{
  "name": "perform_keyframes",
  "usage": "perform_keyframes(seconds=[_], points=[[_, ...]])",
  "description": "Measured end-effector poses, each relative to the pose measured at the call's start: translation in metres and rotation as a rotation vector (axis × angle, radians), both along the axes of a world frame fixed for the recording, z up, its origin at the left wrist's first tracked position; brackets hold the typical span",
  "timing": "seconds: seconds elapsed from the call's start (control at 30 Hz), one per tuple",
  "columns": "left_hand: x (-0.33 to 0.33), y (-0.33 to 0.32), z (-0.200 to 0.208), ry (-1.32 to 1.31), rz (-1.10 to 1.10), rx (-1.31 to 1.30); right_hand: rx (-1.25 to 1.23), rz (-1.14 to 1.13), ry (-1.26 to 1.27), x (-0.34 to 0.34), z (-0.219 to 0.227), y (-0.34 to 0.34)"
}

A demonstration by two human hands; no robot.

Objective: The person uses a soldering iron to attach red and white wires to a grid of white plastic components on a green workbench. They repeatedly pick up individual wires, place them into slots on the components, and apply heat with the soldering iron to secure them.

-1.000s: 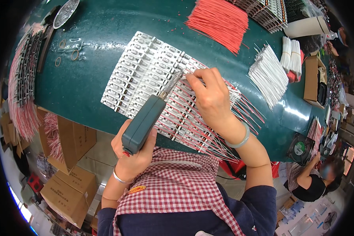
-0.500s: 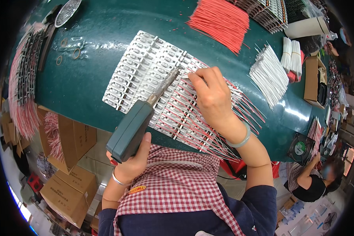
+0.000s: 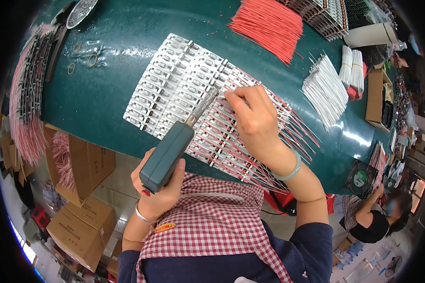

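Observation:
My left hand [image 3: 161, 195] is closed around the dark green body of a soldering gun [image 3: 167, 153]. Its crusted metal tip slants up and right and meets the panel close to my right fingertips. Thumb and forefinger of my right hand [image 3: 259, 120] pinch the end of a thin wire just beside that tip; the fingers partly cover the wire. Beneath both lies a panel of white parts in rows [image 3: 148, 87], small metal contacts showing. Red and white wires [image 3: 295, 127] run from the right-hand rows and fan out past my right wrist.
Loose red wires [image 3: 269, 28] lie at the far side, with white wires [image 3: 323, 92] to their right. Stacked panels [image 3: 323, 16] and a cardboard box [image 3: 377, 96] stand far right. Wired panels [image 3: 30, 89] hang at the left edge near an open carton [image 3: 92, 165]. A co-worker [image 3: 375, 214] sits at right.
The soldering gun has shifted a little up and right, its tip now closer to my right fingertips. My right hand has moved slightly down, still pinching.

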State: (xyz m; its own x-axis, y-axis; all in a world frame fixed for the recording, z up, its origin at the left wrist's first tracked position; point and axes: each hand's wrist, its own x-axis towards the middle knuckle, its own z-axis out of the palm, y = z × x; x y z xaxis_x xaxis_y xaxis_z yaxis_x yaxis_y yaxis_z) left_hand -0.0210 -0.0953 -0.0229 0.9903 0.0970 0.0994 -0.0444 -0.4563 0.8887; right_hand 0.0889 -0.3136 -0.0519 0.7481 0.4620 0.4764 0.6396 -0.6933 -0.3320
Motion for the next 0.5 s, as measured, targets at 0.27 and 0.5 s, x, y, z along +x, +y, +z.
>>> perform_keyframes(seconds=[0.27, 0.5], points=[[0.0032, -0.0054, 0.0007, 0.005, -0.016, -0.003, -0.024, -0.006, 0.004, 0.0004, 0.0005, 0.0008], [0.0011, -0.0043, 0.0019, 0.034, -0.019, 0.058, -0.057, 0.002, 0.001, 0.0016, 0.0025, 0.0009]])
